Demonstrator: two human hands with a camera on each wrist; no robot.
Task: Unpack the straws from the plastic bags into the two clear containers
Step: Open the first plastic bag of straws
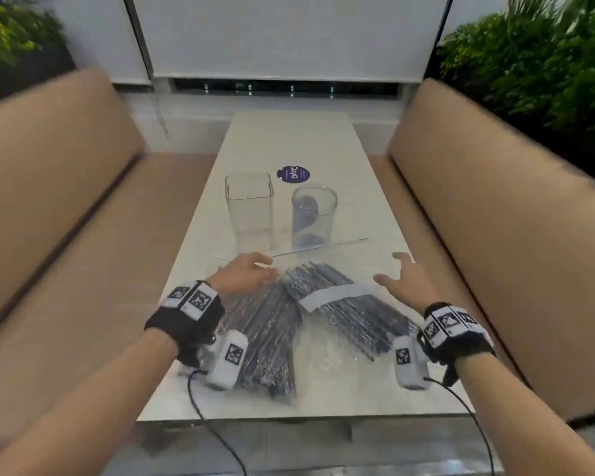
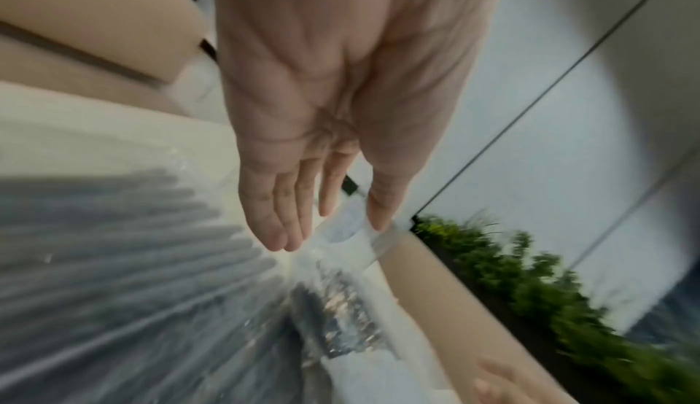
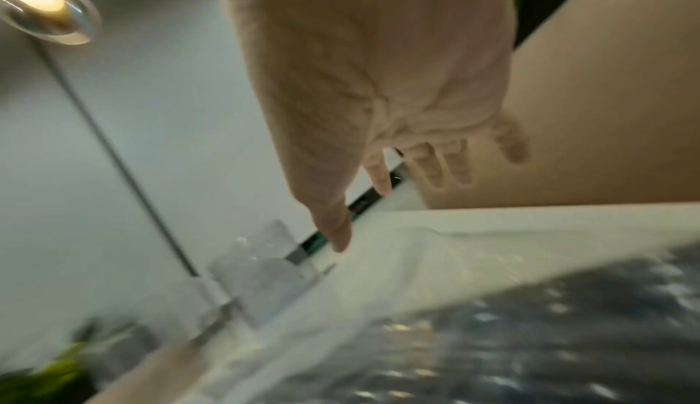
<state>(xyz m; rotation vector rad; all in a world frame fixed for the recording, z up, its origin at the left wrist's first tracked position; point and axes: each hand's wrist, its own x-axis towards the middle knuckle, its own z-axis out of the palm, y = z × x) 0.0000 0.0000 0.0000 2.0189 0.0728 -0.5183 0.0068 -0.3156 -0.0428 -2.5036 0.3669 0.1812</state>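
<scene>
— What do you have on the desk [image 1: 291,139]?

— I see two plastic bags of dark straws lying at the near end, one on the left [image 1: 267,341] and one on the right [image 1: 349,312] with a white label band across it. Beyond them stand the two clear containers, a square one [image 1: 249,209] and a round one [image 1: 314,216] just beside it, both upright.

— And the hands?

— My left hand [image 1: 243,274] hovers over the far end of the left bag, fingers [image 2: 278,210] straight and close together, gripping nothing. My right hand [image 1: 407,280] hangs above the right bag's far edge, fingers [image 3: 435,168] spread apart, also holding nothing.

— Anything else?

— A round purple sticker [image 1: 293,174] behind the containers, tan benches [image 1: 495,201] either side.
</scene>
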